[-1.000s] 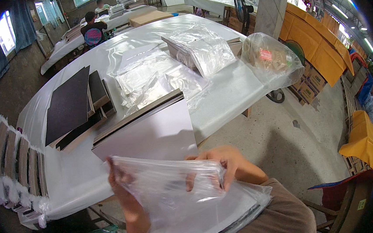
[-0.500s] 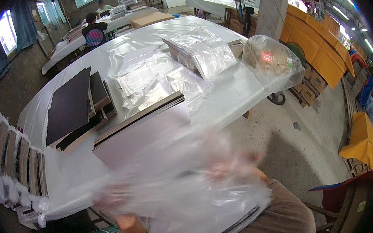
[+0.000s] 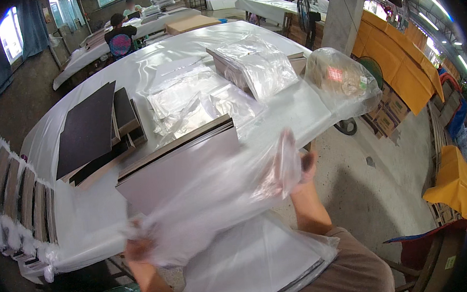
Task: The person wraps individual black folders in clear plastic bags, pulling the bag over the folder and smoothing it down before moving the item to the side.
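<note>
A thin clear plastic bag (image 3: 210, 197) is stretched between my two hands above my lap, blurred by motion. My left hand (image 3: 139, 247) closes on its left end. At its right end my right hand (image 3: 304, 169) grips the bag, and some fingers show through or behind the film. Below it, on my lap, lies a stack of flat white-faced boards (image 3: 248, 260) in clear plastic. Just beyond my hands, a stack of pale-faced boards (image 3: 186, 166) with dark edges sits on the plastic-covered table (image 3: 85, 212).
Dark boards (image 3: 86, 124) lie at the left of the table. In its middle are loose clear bags (image 3: 185, 95), with a plastic-covered stack (image 3: 255, 67) behind. A bulging clear bag (image 3: 343, 77) rests at the right edge. Wrapped board stacks (image 3: 12, 196) line the left. A person (image 3: 119, 34) sits farther off.
The plastic bag has lifted off the stack on my lap and spread out. My right hand has moved up and to the right, my left slightly outward. The lap stack now shows more plainly.
</note>
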Demonstrator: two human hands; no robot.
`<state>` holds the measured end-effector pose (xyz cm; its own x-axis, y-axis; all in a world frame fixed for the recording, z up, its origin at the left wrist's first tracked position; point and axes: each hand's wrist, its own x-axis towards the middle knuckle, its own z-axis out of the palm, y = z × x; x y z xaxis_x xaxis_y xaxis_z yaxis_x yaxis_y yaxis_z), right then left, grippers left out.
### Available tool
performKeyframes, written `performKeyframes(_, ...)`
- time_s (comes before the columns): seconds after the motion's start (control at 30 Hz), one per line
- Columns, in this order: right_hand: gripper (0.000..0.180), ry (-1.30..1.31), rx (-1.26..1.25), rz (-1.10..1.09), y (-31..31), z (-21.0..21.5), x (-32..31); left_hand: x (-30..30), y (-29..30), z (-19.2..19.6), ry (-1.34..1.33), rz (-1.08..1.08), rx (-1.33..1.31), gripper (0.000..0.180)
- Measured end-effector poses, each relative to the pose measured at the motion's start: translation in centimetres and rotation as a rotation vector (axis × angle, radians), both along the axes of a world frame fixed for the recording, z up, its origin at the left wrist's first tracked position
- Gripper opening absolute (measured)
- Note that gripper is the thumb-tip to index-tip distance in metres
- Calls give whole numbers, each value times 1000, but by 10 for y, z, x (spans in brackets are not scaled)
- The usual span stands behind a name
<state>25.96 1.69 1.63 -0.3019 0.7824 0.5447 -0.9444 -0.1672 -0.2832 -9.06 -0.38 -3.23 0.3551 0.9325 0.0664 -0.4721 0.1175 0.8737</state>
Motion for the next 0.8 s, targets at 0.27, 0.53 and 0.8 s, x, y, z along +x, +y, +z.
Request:
performKeyframes(0.27,53,-1284,357,-393,20,15,-2,-21,19,38,856,701,361,54)
performKeyframes(0.53,68,-1633,396,-1450,56,-2,-30,31,36,22,1176,1217,898,59)
performKeyframes(0.8,30,-1487,571,-1452,-3,9,-13,-23,-34,42,980,510,713,34)
